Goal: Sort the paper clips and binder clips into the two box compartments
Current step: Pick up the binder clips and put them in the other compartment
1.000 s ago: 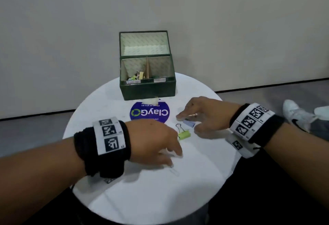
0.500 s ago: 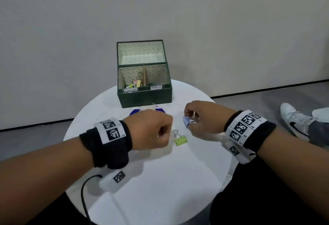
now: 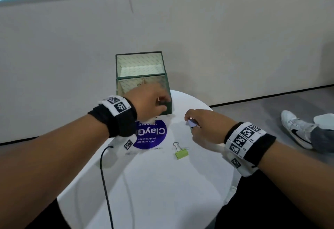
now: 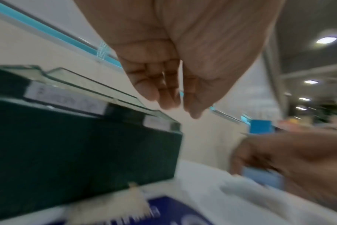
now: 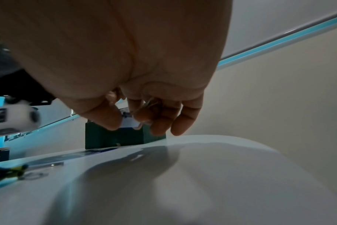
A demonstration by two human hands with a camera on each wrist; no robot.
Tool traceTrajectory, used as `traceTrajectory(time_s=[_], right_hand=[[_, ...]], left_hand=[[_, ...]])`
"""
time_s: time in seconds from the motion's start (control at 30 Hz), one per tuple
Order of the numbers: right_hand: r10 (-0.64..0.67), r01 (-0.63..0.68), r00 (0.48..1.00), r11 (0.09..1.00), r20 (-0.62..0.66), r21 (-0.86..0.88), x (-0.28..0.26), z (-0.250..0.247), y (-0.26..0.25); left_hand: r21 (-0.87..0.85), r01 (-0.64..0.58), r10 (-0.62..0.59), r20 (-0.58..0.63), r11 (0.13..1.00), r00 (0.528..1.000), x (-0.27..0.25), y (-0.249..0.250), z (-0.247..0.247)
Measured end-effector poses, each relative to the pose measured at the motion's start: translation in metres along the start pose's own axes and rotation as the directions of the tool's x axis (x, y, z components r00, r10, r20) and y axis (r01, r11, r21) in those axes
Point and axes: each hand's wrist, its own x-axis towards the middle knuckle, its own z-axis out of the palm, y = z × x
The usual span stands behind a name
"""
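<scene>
The dark green box (image 3: 168, 91) stands at the far edge of the round white table (image 3: 162, 183), lid up, with a divider between its two compartments. My left hand (image 3: 153, 102) hovers at the box's front rim, to the right of the divider. In the left wrist view its fingertips (image 4: 171, 102) are pinched together, with a thin glint of a paper clip (image 4: 163, 74) between them. To the right, my right hand (image 3: 198, 125) pinches a light blue binder clip (image 3: 191, 123) just above the table, also seen as the blue clip (image 5: 129, 122). A green binder clip (image 3: 181, 151) lies loose on the table.
A round blue sticker (image 3: 151, 134) lies in front of the box. A black cable (image 3: 104, 174) hangs from my left wrist across the table's left side. A wall stands close behind the box. Someone's white shoe (image 3: 296, 129) rests on the floor at the right.
My left hand closed over a paper clip on the table, rose and moved forward to the box's front. My right hand lifted the blue binder clip off the table.
</scene>
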Motion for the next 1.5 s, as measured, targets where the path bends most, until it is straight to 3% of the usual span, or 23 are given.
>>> traceTrajectory(time_s=[0.03,0.1,0.2,0.3,0.43,0.57,0.7,0.83,0.9,1.0,1.13,1.3,1.4,1.5], right_hand=[[0.014,-0.014,1.000,1.000,0.011,-0.008,0.001,-0.001,0.000],[0.042,-0.042,0.999,0.999,0.033,-0.025,0.000,-0.002,-0.001],[0.055,-0.053,0.998,0.996,0.026,-0.071,-0.002,-0.002,-0.002],[0.068,-0.067,0.998,0.992,0.005,-0.106,-0.003,-0.001,0.000],[0.044,-0.041,0.999,0.993,0.028,-0.109,-0.007,-0.002,-0.003],[-0.041,0.049,0.996,0.993,0.081,-0.105,-0.015,-0.005,-0.017],[-0.155,0.185,0.979,0.951,0.134,-0.249,-0.020,0.009,-0.032],[-0.155,0.213,0.971,0.906,0.182,-0.366,-0.016,0.018,-0.041],[-0.097,0.184,0.966,0.911,0.240,-0.370,-0.011,0.014,-0.048],[-0.015,0.150,0.939,0.917,0.344,-0.369,-0.003,0.009,-0.057],[-0.012,0.184,0.913,0.905,0.409,-0.384,0.003,0.003,-0.068],[-0.146,0.188,0.976,0.941,0.163,-0.281,0.047,-0.040,-0.086],[-0.118,0.120,0.993,0.982,0.018,-0.148,0.081,-0.070,-0.096],[-0.077,0.065,0.993,0.989,-0.085,-0.134,0.115,-0.086,-0.099]], left_hand=[[0.009,-0.097,0.095,0.121,0.995,0.988,-0.009,0.011,0.008],[-0.003,-0.236,0.225,0.317,0.972,0.921,-0.027,0.033,0.029],[0.017,-0.305,0.272,0.410,0.952,0.871,-0.044,0.050,0.053],[0.022,-0.299,0.272,0.352,0.954,0.896,-0.050,0.048,0.056],[-0.015,-0.174,0.172,0.275,0.985,0.946,-0.053,0.022,0.034],[-0.101,-0.018,0.020,0.012,0.995,1.000,-0.050,-0.014,-0.012],[-0.173,0.183,-0.218,-0.215,0.968,0.952,-0.038,-0.058,-0.037],[-0.349,0.318,-0.425,-0.292,0.882,0.857,-0.024,-0.093,-0.045],[-0.450,0.312,-0.473,-0.308,0.837,0.826,-0.019,-0.102,-0.047],[-0.567,0.278,-0.497,-0.278,0.776,0.822,-0.017,-0.107,-0.045],[-0.393,0.368,-0.494,-0.290,0.843,0.820,-0.022,-0.114,-0.036],[-0.193,0.371,-0.412,-0.250,0.908,0.877,-0.048,-0.117,-0.025],[-0.110,0.387,-0.401,-0.193,0.916,0.895,-0.067,-0.112,-0.014],[-0.065,0.423,-0.428,-0.132,0.904,0.894,-0.083,-0.106,0.004]])
